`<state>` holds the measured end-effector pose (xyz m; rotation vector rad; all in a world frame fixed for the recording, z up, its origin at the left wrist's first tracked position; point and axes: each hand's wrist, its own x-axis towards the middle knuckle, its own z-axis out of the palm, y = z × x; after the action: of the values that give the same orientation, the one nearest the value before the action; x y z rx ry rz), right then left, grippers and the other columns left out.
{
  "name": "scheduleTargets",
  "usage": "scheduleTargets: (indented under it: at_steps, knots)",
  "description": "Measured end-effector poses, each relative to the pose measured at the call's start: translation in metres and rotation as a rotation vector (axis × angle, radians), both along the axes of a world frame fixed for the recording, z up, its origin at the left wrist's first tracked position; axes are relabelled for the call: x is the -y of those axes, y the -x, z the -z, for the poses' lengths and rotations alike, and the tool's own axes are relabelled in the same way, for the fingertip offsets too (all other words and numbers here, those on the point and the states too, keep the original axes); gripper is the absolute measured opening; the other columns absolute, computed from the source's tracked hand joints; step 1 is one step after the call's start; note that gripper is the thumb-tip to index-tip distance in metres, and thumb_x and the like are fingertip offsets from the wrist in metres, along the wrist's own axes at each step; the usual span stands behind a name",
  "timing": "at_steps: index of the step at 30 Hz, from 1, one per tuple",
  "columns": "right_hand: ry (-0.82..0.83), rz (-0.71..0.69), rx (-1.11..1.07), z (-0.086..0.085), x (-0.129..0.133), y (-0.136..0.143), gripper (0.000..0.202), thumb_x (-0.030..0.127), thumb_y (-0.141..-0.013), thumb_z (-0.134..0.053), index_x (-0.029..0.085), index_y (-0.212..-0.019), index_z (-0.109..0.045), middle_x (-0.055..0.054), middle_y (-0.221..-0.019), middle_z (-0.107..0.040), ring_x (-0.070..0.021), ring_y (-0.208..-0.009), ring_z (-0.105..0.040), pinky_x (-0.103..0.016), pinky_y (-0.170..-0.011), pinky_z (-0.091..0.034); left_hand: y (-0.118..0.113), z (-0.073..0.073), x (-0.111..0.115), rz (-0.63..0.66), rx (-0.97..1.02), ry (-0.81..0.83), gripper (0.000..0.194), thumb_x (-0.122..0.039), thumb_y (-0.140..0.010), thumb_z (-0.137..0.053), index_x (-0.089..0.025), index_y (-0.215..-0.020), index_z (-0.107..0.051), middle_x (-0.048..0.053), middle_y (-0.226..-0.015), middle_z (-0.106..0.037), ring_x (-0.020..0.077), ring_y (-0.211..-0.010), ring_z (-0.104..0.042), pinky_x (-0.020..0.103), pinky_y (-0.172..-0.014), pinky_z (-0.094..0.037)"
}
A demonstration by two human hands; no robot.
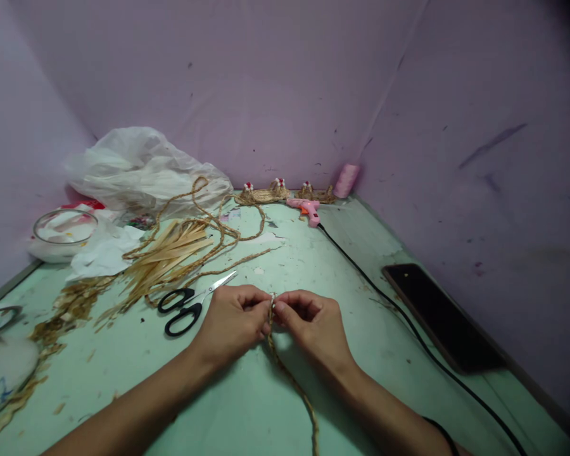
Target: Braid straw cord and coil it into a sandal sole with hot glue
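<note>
My left hand (239,316) and my right hand (311,320) meet over the middle of the green table, fingertips pinched together. Between them is the upper end of a braided straw cord (292,377), with small white bits, perhaps beads, at the tip. From my fingers the cord trails down toward the near edge. Just left of my left hand lie scissors (183,316) with black handles, their blades slightly apart. The fingers partly hide the cord's end.
A pink glue gun (306,210) lies at the back, its black cable (384,294) running down the right side near a phone (441,316). Beaded straw pieces (266,195) and pink thread (346,180) line the wall. Straw strips (171,250), a plastic bag (145,164) and a jar (64,234) crowd the left.
</note>
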<state>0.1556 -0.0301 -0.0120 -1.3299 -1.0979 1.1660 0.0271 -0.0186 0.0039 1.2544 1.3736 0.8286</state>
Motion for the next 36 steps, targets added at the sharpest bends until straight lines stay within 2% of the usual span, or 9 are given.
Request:
scheduleTargets:
  at_steps: [9, 16, 23, 29, 36]
  knots:
    - [-0.066, -0.009, 0.062, 0.003, 0.002, 0.001, 0.009, 0.024, -0.063, -0.063, 0.016, -0.061, -0.066, -0.004, -0.059, -0.069, -0.0138, -0.053, -0.061, -0.025, -0.053, -0.05, -0.0032, -0.0012, 0.0013, 0.013, -0.019, -0.017, 0.015, -0.025, -0.064, -0.057, -0.012, -0.06, -0.065, 0.0, -0.045, -0.057, 0.0082, -0.041, -0.048, 0.019, -0.043, -0.038]
    - [-0.007, 0.008, 0.053, 0.0038, 0.0007, 0.0028, 0.008, 0.024, -0.059, -0.058, 0.016, -0.057, -0.061, 0.0, -0.052, -0.062, -0.0114, -0.047, -0.056, -0.023, -0.047, -0.045, -0.002, -0.0012, 0.0015, 0.068, -0.06, -0.061, 0.018, -0.026, -0.066, -0.056, -0.013, -0.054, -0.06, -0.001, -0.046, -0.054, 0.0082, -0.044, -0.045, 0.02, -0.044, -0.035]
    - [-0.007, -0.038, 0.085, 0.0068, -0.0006, 0.001, 0.009, 0.024, -0.061, -0.056, 0.016, -0.059, -0.06, 0.0, -0.055, -0.06, -0.0107, -0.049, -0.053, -0.023, -0.048, -0.044, 0.0004, 0.0028, -0.0011, 0.115, -0.075, -0.097, 0.017, -0.022, -0.069, -0.054, -0.013, -0.058, -0.065, -0.001, -0.046, -0.054, 0.0087, -0.044, -0.046, 0.02, -0.043, -0.035]
    - [-0.017, -0.082, 0.124, 0.0061, -0.0011, 0.0008, 0.009, 0.024, -0.061, -0.054, 0.016, -0.059, -0.058, 0.0, -0.054, -0.058, -0.0104, -0.049, -0.05, -0.023, -0.047, -0.042, 0.0011, 0.0008, 0.0015, 0.115, -0.155, -0.165, 0.019, -0.021, -0.07, -0.053, -0.013, -0.058, -0.066, -0.002, -0.043, -0.053, 0.008, -0.041, -0.043, 0.019, -0.041, -0.032]
    - [-0.011, -0.068, 0.115, 0.0082, -0.0006, 0.0017, 0.009, 0.025, -0.061, -0.055, 0.017, -0.057, -0.057, 0.001, -0.053, -0.056, -0.0103, -0.048, -0.05, -0.023, -0.047, -0.042, -0.0004, 0.0032, 0.0022, 0.067, -0.099, -0.095, 0.015, -0.019, -0.067, -0.054, -0.013, -0.06, -0.065, -0.002, -0.042, -0.053, 0.0087, -0.04, -0.044, 0.02, -0.041, -0.033]
